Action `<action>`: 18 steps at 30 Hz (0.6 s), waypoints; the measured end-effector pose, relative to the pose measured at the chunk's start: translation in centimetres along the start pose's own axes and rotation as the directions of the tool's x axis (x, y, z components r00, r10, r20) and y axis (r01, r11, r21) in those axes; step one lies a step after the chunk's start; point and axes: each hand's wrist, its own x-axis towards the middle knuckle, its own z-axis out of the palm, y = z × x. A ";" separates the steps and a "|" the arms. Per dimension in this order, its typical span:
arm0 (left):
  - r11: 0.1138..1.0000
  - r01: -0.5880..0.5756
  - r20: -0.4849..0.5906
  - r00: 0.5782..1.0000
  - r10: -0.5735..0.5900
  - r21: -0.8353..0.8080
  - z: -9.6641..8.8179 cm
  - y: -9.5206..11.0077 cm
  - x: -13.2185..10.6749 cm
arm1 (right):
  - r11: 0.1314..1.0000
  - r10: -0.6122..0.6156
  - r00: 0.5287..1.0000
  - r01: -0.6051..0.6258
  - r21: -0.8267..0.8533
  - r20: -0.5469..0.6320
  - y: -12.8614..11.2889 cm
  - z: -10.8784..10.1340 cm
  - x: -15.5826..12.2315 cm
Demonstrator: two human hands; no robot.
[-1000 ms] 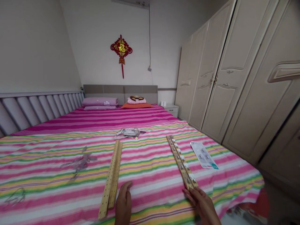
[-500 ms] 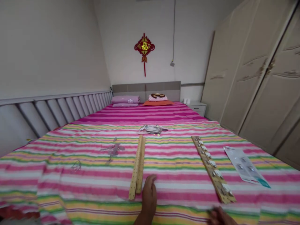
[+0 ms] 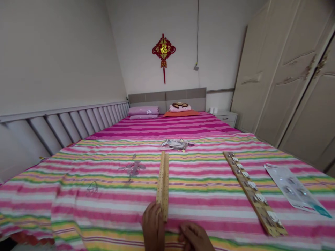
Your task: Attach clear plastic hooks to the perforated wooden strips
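Two narrow pale-wood strips with rows of small holes lie side by side on the striped cloth. My left hand (image 3: 153,225) is closed over the near end of the left strip (image 3: 160,177), hiding that end. Beside it, the right strip (image 3: 165,188) shows down to its near tip. My right hand (image 3: 195,237) is at the bottom, just right of the strips, fingers loosely bent and apart, with nothing visible in them. Farther right lies a wooden board (image 3: 246,186) bearing a row of metal pieces with white parts.
A clear blister pack (image 3: 295,190) lies at the right. Beyond the strips is a plastic packet (image 3: 176,144). On the left are grey translucent pieces (image 3: 133,168) and a small clear crumpled item (image 3: 92,188). A bed rail (image 3: 86,122) borders the left side; a wardrobe (image 3: 282,80) stands right.
My left hand has moved left from beside the strips onto the left strip's near end. My right hand has come left from near the board toward the strips. The view has turned slightly left.
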 end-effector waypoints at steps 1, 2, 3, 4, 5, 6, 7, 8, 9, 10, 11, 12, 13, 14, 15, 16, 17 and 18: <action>0.999 0.040 -0.016 0.999 -0.039 0.011 -0.5 -0.6 0.4 | 0.999 0.032 0.999 -0.032 0.006 0.029 0.1 0.9 0.7; 0.997 0.080 -0.020 0.997 -0.080 0.013 -0.9 -1.1 0.7 | 0.998 0.062 0.997 -0.062 0.012 0.045 0.2 1.8 1.3; 0.993 0.118 -0.017 0.993 -0.118 0.009 -1.0 -1.6 0.7 | 0.996 0.086 0.995 -0.087 0.017 0.054 0.3 2.7 2.0; 0.989 0.150 -0.011 0.989 -0.150 0.001 -1.1 -2.0 0.6 | 0.995 0.100 0.993 -0.101 0.020 0.063 0.4 3.5 2.5; 0.984 0.176 0.000 0.984 -0.176 -0.008 -1.0 -2.3 0.3 | 0.995 0.101 0.992 -0.103 0.019 0.070 0.5 4.2 3.0; 0.980 0.196 0.013 0.981 -0.196 -0.017 -0.8 -2.5 -0.1 | 0.995 0.093 0.993 -0.094 0.016 0.078 0.5 4.8 3.4; 0.977 0.212 0.026 0.977 -0.211 -0.025 -0.6 -2.6 -0.5 | 0.997 0.076 0.994 -0.078 0.013 0.083 0.5 5.2 3.6; 0.974 0.224 0.037 0.974 -0.223 -0.034 -0.5 -2.7 -0.8 | 0.998 0.056 0.995 -0.057 0.010 0.085 0.4 5.4 3.8; 0.971 0.236 0.049 0.971 -0.234 -0.044 -0.3 -2.8 -1.0 | 0.999 0.038 0.996 -0.039 0.008 0.080 0.3 5.6 3.9; 0.967 0.251 0.071 0.967 -0.247 -0.053 -0.3 -2.9 -1.1 | 1.000 0.025 0.997 -0.025 0.003 0.072 0.2 5.6 3.9; 0.962 0.266 0.101 0.960 -0.259 -0.064 -0.3 -3.0 -1.1 | 1.000 0.015 0.998 -0.015 0.000 0.061 0.1 5.6 3.8; 0.956 0.283 0.134 0.953 -0.271 -0.074 -0.4 -3.1 -1.0 | 1.000 0.004 0.999 -0.004 -0.002 0.053 -0.1 5.5 3.7; 0.951 0.299 0.165 0.945 -0.283 -0.082 -0.4 -3.3 -0.8 | 1.000 -0.008 0.999 0.008 -0.004 0.046 -0.2 5.3 3.6; 0.944 0.316 0.190 0.936 -0.296 -0.090 -0.5 -3.5 -0.7 | 1.000 -0.023 0.999 0.023 -0.004 0.040 -0.3 5.0 3.5; 0.938 0.333 0.208 0.929 -0.308 -0.097 -0.6 -3.7 -0.5 | 0.999 -0.040 0.999 0.040 -0.003 0.034 -0.3 4.7 3.4; 0.932 0.347 0.218 0.922 -0.319 -0.105 -0.6 -3.8 -0.4 | 0.999 -0.054 0.998 0.054 0.000 0.030 -0.2 4.3 3.3; 0.926 0.361 0.223 0.917 -0.330 -0.113 -0.6 -3.9 -0.4 | 0.998 -0.065 0.997 0.065 0.005 0.030 -0.1 3.9 3.1; 0.920 0.374 0.233 0.911 -0.340 -0.119 -0.5 -3.9 -0.4 | 0.997 -0.073 0.997 0.073 0.010 0.037 0.1 3.4 2.9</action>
